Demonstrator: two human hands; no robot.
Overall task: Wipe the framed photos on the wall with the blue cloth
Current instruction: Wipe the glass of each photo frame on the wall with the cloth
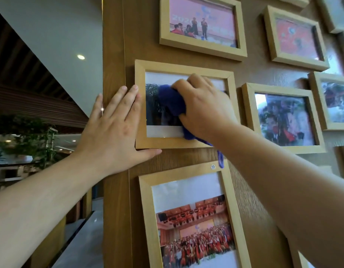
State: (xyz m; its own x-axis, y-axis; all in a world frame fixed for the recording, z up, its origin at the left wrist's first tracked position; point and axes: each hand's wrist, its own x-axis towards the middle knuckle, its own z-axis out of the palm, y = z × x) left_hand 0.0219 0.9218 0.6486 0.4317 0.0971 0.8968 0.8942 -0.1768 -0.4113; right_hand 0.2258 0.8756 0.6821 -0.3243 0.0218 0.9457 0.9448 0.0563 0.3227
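While the left hand (117, 130) lies flat, fingers spread, steadying the frame (183, 71), the right hand (203, 107) clutches the blue cloth (172, 102) mid-wipe; next, probably the uncleaned glass (152, 105).

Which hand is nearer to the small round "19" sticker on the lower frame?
Right. The right hand wipes the frame above, its blue cloth dangling beside the sticker; the left hand lies flat on the wall, farther left.
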